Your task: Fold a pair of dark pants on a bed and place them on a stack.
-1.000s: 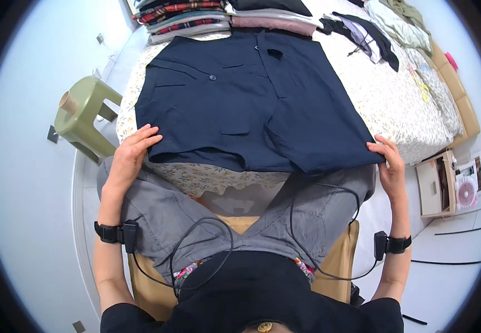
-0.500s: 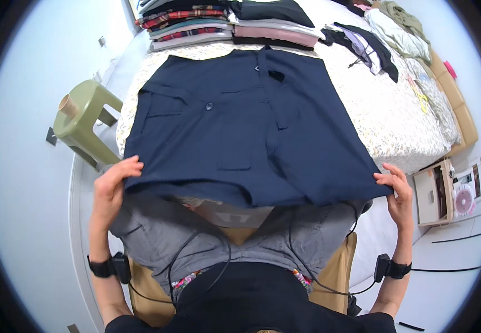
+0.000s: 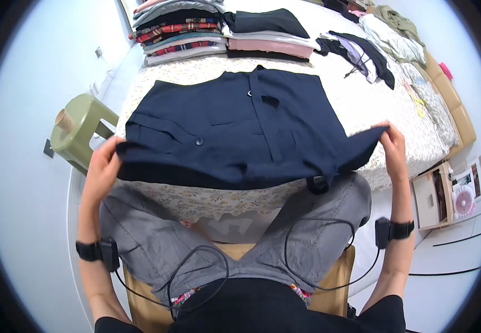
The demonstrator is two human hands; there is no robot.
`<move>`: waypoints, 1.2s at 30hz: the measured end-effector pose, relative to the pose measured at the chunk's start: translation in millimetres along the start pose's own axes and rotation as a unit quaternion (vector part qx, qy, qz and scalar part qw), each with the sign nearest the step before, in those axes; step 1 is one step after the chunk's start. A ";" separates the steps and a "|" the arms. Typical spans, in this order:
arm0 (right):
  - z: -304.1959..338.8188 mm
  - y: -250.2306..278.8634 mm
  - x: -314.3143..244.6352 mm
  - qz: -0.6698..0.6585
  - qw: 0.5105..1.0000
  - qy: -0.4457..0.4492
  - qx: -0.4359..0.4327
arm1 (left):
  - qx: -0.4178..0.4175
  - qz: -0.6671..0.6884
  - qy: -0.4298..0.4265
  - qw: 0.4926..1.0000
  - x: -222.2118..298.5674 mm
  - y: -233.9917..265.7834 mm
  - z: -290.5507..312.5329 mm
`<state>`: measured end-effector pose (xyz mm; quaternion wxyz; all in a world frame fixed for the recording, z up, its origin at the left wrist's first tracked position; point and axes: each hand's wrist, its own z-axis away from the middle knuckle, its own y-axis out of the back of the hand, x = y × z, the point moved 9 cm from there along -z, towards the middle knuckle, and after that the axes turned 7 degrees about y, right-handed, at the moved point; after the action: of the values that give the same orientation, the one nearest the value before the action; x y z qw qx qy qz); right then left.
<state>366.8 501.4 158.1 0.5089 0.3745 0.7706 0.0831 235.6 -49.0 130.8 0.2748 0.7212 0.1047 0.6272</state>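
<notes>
A navy vest [image 3: 218, 114] with a button, pocket flaps and cloth straps lies spread over the near part of the bed. My left hand [image 3: 103, 165] is closed on its near left corner, fingertips partly behind the cloth. At the other end, my right hand [image 3: 391, 145] pinches the near right corner and holds it up off the bed. Between the two hands the near edge is raised and curls back over the rest. A strap loop hangs from that edge above my right knee.
Folded clothes [image 3: 182, 39] and a second stack [image 3: 271, 41] stand at the bed's [image 3: 362, 108] far side. Loose clothes [image 3: 362, 53] lie far right. A green stool [image 3: 85, 125] bearing a cardboard roll [image 3: 64, 119] is at left. Cables [image 3: 196, 250] run from my wrist straps across my lap.
Both hands have moved up and away from me with the near edge of the vest. That edge now lifts and folds back, baring the bed's patterned cover near my knees.
</notes>
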 end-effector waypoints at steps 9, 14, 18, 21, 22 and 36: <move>-144.7 -70.6 71.5 -0.055 0.997 -0.044 -0.011 | 0.025 0.102 0.056 0.993 -53.0 10.7 -150.4; -178.8 -131.6 196.9 0.036 0.988 -0.124 -0.088 | 0.058 0.017 0.083 0.995 -102.2 -5.2 -199.6; -148.5 -147.1 177.9 -0.157 0.965 -0.212 -0.006 | 0.048 -0.012 0.164 0.985 -92.3 -11.9 -186.3; -150.8 -146.2 198.1 -0.230 0.945 -0.233 -0.018 | 0.048 -0.008 0.169 0.984 -89.3 -11.8 -187.3; -155.0 -139.5 210.2 -0.187 0.958 -0.213 -0.032 | 0.044 -0.007 0.166 0.985 -85.0 -11.8 -188.6; -164.9 -142.7 194.8 -0.189 0.968 -0.163 0.038 | 0.148 0.072 0.066 0.984 -91.3 12.1 -208.9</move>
<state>117.6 571.4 22.0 0.6194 0.2491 0.7370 -0.1060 14.8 -48.9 72.7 0.1117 0.7165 0.1626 0.6692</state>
